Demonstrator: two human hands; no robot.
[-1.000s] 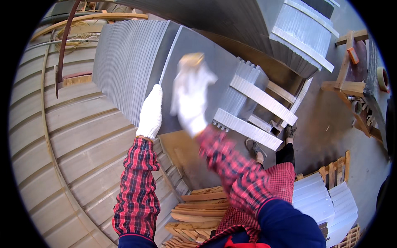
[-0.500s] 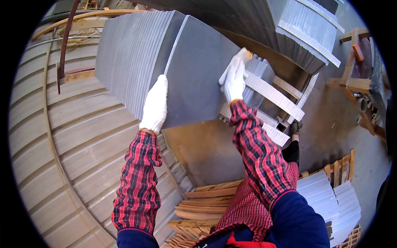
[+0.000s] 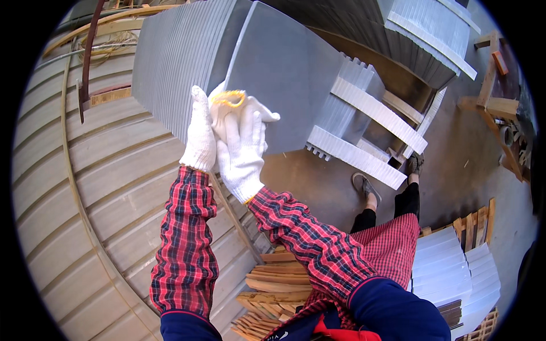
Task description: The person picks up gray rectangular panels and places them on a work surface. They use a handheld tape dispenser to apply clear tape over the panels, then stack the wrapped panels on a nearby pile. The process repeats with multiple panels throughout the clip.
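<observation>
A grey slab (image 3: 284, 74) leans at the front of a row of similar upright slabs (image 3: 176, 62). My right hand (image 3: 242, 153), in a white knitted glove, presses a loose white glove (image 3: 259, 108) with a yellow-edged cuff against the slab's left edge. Its fingers lie over the loose glove. Beside it, my left hand (image 3: 198, 136), also gloved, is upright and seen edge-on, fingers stretched and pointing away from me. It is against the slabs and close to the bunched glove; its thumb side is partly hidden.
Right of the slab, narrow grey pieces (image 3: 352, 102) stand among pale ridged strips (image 3: 381, 111). More stacked slabs (image 3: 426, 40) stand at the far right. Wooden slats (image 3: 278, 278) are piled near my body; light grey panels (image 3: 443, 267) lie right of them. A ribbed metal wall (image 3: 102, 187) runs along the left.
My right hand has swept left across the slab with the loose glove, to beside my left hand. My left hand has shifted slightly left, its fingers now straighter. My shoes have come into view.
</observation>
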